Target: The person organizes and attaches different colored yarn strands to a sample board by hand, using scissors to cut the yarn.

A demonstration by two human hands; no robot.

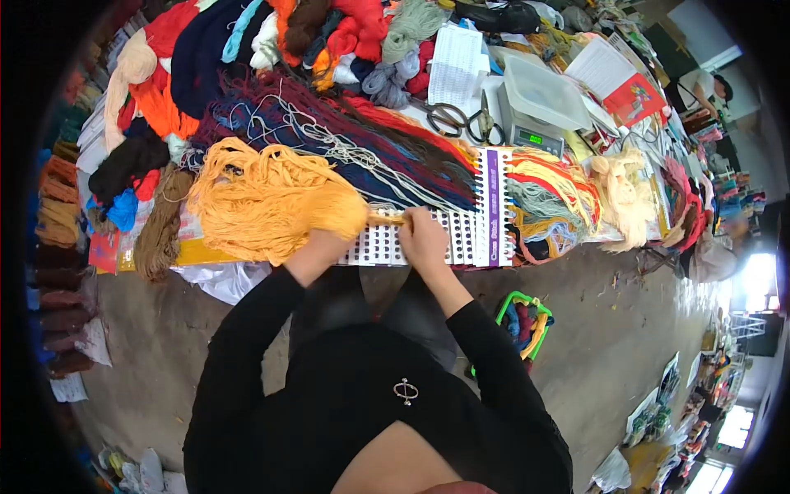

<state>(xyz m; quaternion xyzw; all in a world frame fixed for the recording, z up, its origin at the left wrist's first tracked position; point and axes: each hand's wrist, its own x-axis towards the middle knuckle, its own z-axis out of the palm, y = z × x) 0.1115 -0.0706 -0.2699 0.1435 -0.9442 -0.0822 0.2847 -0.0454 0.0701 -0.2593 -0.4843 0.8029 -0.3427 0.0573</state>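
Note:
A big bundle of golden-orange yarn lies at the table's near edge. My left hand grips its gathered end from below. My right hand pinches the strand that runs out of the bundle, over a white thread-organizer card with rows of holes. Both hands rest at the card's near edge. Dark blue, red and maroon threads hang from the card's far holes, and yellow, red and grey-green threads hang to its right.
Piles of yarn skeins cover the far table. Scissors, a digital scale with a tray and papers lie behind the card. A green basket of yarn stands on the floor at my right.

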